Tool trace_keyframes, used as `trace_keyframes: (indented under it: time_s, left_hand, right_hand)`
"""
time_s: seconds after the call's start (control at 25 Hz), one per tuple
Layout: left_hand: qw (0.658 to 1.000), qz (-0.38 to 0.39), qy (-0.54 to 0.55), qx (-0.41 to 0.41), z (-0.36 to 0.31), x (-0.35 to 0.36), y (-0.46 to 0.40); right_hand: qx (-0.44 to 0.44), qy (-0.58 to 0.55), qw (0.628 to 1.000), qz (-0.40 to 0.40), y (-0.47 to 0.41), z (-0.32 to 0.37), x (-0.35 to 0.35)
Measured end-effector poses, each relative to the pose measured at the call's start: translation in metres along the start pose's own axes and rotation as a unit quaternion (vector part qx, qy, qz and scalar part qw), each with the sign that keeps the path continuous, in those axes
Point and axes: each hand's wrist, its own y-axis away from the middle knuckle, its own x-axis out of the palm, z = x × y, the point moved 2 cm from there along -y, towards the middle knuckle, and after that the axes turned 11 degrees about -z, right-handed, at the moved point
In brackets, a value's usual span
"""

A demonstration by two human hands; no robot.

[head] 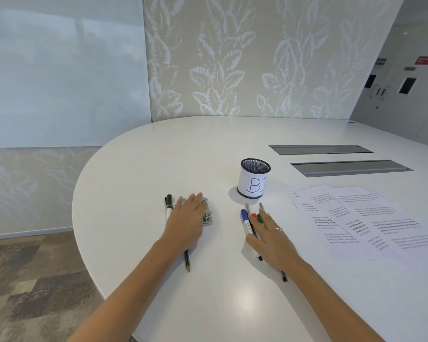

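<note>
Mesh cup [254, 178] shows no pens yet; tidying looks barely begun. Left hand [187, 218] lies flat over a pencil [187, 261] and metal tool [208, 217], right hand [273, 239] flat on markers [246, 222], neither gripping.

On the white table [158, 156] stands a black mesh pen cup [253, 180] wrapped in paper marked "B". To its right lie overlapping printed sheets [361, 218], and beyond them two grey cable hatches [320, 149] are set flush. A leaf-patterned wall [232, 58] stands behind, with patchwork carpet [35, 280] below.
</note>
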Motion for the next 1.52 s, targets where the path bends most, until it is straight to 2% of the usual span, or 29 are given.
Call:
trace_keyframes:
  time_s: [0.28,0.52,0.64,0.76,0.84,1.0,1.16,1.44,1.52]
  left_hand:
    - [0.998,0.047,0.032,0.032,-0.036,0.022,-0.035]
    - [0.997,0.054,0.048,0.012,-0.048,0.026,-0.043]
    - [0.998,0.007,0.013,-0.053,-0.030,0.015,-0.034]
    - [0.990,0.042,-0.025,-0.131,0.005,0.008,-0.012]
    - [0.987,0.073,-0.034,-0.138,0.018,0.006,0.004]
    - [0.990,0.080,-0.053,-0.099,0.024,0.002,0.019]
    - [0.980,0.095,0.063,-0.161,0.026,-0.003,0.022]
    - [0.984,0.088,0.056,-0.144,0.037,-0.001,0.028]
    - [0.980,0.081,0.060,-0.169,0.037,-0.004,0.029]
  right_hand:
    - [0.015,0.010,1.000,0.004,0.021,-0.014,-0.011]
    - [0.012,-0.004,1.000,0.004,0.032,-0.011,-0.017]
    - [0.006,-0.014,1.000,0.009,0.039,-0.010,-0.018]
    - [-0.008,-0.015,1.000,0.012,0.049,-0.005,-0.016]
    - [-0.028,-0.014,0.999,0.017,0.055,0.001,-0.014]
    - [-0.068,-0.016,0.997,0.045,0.065,0.016,-0.011]
    - [-0.099,-0.034,0.992,0.073,0.068,0.037,-0.004]
    - [-0.143,-0.033,0.987,0.071,0.036,0.092,0.025]
    - [-0.145,-0.037,0.987,0.062,0.023,0.106,0.035]
